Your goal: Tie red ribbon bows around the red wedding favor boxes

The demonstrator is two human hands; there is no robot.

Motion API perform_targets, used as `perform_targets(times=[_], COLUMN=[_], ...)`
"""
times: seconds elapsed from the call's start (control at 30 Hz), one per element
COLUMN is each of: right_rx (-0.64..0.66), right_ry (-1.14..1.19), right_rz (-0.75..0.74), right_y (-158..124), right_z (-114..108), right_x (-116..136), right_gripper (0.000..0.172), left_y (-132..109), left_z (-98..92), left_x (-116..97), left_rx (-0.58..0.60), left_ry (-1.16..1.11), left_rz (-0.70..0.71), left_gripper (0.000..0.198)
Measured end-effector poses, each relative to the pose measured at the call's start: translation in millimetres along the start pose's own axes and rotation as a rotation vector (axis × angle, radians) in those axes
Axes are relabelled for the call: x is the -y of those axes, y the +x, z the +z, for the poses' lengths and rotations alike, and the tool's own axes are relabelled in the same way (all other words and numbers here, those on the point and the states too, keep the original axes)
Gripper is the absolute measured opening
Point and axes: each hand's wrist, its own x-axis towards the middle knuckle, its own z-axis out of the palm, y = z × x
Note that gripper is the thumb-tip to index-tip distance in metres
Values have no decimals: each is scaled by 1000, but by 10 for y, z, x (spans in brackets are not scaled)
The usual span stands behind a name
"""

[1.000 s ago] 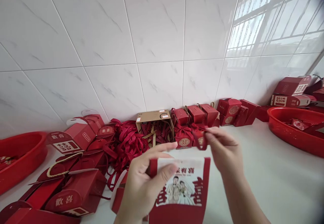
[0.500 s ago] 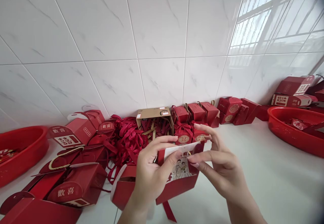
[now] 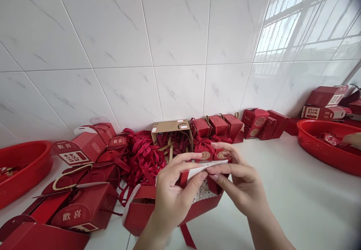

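A red box [image 3: 201, 211] with a printed white panel [image 3: 205, 190] is held up between my hands over the white table. My left hand [image 3: 176, 193] grips its left side, thumb and fingers pinching the white upper edge. The thumb and index finger of my right hand [image 3: 239, 182] pinch the same edge near its middle, while the other fingers curl behind. A red ribbon [image 3: 187, 236] hangs down below the box. Left of it, touching or close to my left wrist, lies another open red box [image 3: 139, 210].
Red boxes [image 3: 87, 205] and a red basin [image 3: 25, 167] crowd the left. Behind are a ribbon pile [image 3: 142, 152], a cardboard box [image 3: 172, 125] and small red boxes [image 3: 218, 124]. Another person's hand [image 3: 352, 140] reaches into the right basin [image 3: 318, 154].
The white upper edge has tipped toward me, hiding much of the print. My right thumb and index finger have closed on it beside my left thumb. Another person's hand has appeared at right.
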Motion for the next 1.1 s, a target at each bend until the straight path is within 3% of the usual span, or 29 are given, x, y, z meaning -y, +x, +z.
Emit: perform_targets(times=[0.07, 0.17, 0.27, 0.37, 0.43, 0.53, 0.63, 0.77, 0.93, 1.03, 1.1], right_rx=[-52, -107, -100, -178, -242, -356, -453, -543, -585, -543, -503], right_ry=[26, 116, 311, 379, 341, 273, 188, 148, 162, 251, 307], right_rz=[34, 175, 309, 295, 267, 249, 229, 227, 259, 371, 423], right_y=[0, 4, 7, 10, 16, 28, 41, 54, 52, 52, 56], right_z=[18, 55, 91, 119, 130, 139, 146, 168, 171, 152, 146], right_x=[3, -1, -26, -54, -61, -64, -75, -89, -100, -115, -123], right_gripper=[24, 36, 24, 24, 24, 23, 23, 23, 25, 30, 32], left_y=[-12, -34, -46, -53, -69, -108, -132, -132, -136, -106, -67], left_z=[20, 53, 77, 89, 102, 139, 187, 262, 323, 264, 176], left_x=[0, 25, 70, 108, 121, 122, 100, 84, 116, 117, 105], left_rx=[3, -5, -15, 41, 64, -78, -153, -28, 102, 96, 153], left_ry=[1, 0, -8, -3, -20, 12, 258, 510, 395, 363, 364], left_rz=[13, 38, 55, 21, -43, -27, 103, 69, -78, -119, -151], left_gripper=[16, 16, 17, 13, 32, 63, 43, 14, 10, 14, 17])
